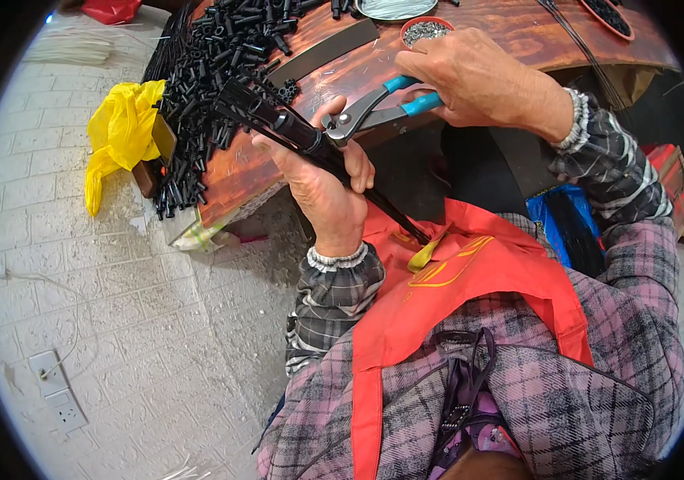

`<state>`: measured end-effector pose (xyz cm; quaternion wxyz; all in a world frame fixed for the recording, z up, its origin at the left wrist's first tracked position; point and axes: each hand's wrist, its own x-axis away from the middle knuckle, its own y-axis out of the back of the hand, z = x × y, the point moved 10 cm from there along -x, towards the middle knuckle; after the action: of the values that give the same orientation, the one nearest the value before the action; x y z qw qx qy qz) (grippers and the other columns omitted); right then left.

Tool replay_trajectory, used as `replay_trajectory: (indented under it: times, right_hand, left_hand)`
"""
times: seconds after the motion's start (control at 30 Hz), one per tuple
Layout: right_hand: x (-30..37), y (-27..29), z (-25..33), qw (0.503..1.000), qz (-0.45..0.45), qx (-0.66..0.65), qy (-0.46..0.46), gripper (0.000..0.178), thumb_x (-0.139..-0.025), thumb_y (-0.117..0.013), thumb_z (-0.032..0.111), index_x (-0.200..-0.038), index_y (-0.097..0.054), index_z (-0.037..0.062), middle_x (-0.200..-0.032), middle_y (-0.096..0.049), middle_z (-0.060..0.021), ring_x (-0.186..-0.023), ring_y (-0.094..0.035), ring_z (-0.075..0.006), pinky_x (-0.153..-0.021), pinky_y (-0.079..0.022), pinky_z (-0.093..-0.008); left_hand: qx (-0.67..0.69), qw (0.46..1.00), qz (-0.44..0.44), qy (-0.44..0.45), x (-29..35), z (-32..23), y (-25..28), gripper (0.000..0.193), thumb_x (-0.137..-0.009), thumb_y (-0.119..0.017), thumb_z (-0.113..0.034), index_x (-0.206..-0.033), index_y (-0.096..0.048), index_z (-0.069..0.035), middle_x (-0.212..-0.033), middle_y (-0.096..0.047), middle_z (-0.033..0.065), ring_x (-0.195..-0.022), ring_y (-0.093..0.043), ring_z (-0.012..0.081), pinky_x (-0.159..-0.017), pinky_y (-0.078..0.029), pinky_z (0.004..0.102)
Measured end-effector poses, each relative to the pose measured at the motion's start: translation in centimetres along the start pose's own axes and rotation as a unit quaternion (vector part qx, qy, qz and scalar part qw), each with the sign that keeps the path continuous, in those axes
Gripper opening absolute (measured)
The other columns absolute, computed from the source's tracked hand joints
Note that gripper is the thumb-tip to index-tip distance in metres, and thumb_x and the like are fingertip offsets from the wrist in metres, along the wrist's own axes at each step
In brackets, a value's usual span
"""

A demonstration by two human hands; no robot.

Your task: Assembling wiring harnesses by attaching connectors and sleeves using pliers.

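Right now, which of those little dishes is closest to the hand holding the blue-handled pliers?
The small round red dish of grey bits, just beyond the right hand. The pale-filled dish sits farther left; the black-filled red one is far right.

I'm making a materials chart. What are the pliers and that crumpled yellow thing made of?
Pliers: probably metal, with a dull grey shine. Their blue grips: perhaps plastic or rubber, smooth and evenly coloured. Crumpled yellow thing: likely thin plastic, slightly glossy, going by its creases.
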<state>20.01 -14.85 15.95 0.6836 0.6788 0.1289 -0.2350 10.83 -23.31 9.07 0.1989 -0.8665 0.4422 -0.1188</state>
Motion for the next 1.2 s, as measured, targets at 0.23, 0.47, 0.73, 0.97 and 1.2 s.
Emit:
replay_trajectory:
  times: [0.23,0.47,0.73,0.97,1.2]
  right_hand:
    - [0.2,-2.6,-1.1,0.987,0.008,-0.134,-0.088,0.021,-0.068,-0.063,0.022,-0.071,-0.055,0.0031,-0.057,-0.053,-0.0162,-0.06,-0.058,-0.0307,-0.053,-0.045,-0.0389]
    - [-0.9,-3.1,-6.4,0.914,-0.014,-0.336,-0.225,0.024,-0.07,-0.066,0.021,-0.07,-0.053,0.002,-0.053,-0.04,-0.0043,-0.052,-0.038,-0.0106,-0.049,-0.032,-0.0271]
    - [-4.0,-6.1,-13.9,0.948,0.058,-0.126,-0.288,0.023,-0.064,-0.066,0.024,-0.069,-0.059,0.0021,-0.064,-0.057,-0.0211,-0.06,-0.059,-0.0315,-0.054,-0.043,-0.0429]
    - [-3.9,-6.7,-16.9,0.962,0.077,-0.058,-0.255,0.013,-0.064,-0.059,0.007,-0.069,-0.058,-0.0052,-0.066,-0.057,-0.023,-0.064,-0.058,-0.0342,-0.059,-0.045,-0.0397]
    - [-5.1,-7.3,-18.5,0.968,0.11,-0.069,-0.214,0.01,-0.06,-0.051,-0.003,-0.07,-0.054,-0.0062,-0.069,-0.055,-0.0248,-0.071,-0.054,-0.0401,-0.061,-0.042,-0.0438]
  left_hand:
    - [-0.006,1.0,-0.014,-0.007,-0.7,-0.4,0.3,0.09,-0.069,-0.022,-0.077,-0.103,-0.049,0.002,-0.041,-0.036,-0.0004,-0.031,-0.03,0.0091,-0.033,-0.027,0.0224]
    - [0.007,0.999,-0.009,-0.032,-1.8,-2.0,1.7,0.089,-0.073,-0.022,-0.074,-0.111,-0.044,0.003,-0.042,-0.035,-0.0009,-0.032,-0.029,0.0088,-0.033,-0.027,0.0226]
    - [0.004,1.0,-0.004,-0.018,-3.6,-0.4,2.1,0.087,-0.074,-0.021,-0.074,-0.109,-0.046,0.002,-0.043,-0.035,-0.0012,-0.032,-0.029,0.0089,-0.034,-0.027,0.0231]
    - [0.021,0.999,-0.025,-0.002,-6.8,0.5,-0.2,0.086,-0.076,-0.02,-0.072,-0.107,-0.047,0.004,-0.043,-0.036,-0.0008,-0.032,-0.028,0.0094,-0.033,-0.027,0.0236]
    - [0.039,0.999,0.011,0.002,-9.4,0.7,-2.8,0.072,-0.083,-0.023,-0.062,-0.107,-0.048,0.001,-0.045,-0.034,-0.0011,-0.032,-0.027,0.0088,-0.033,-0.026,0.0228]
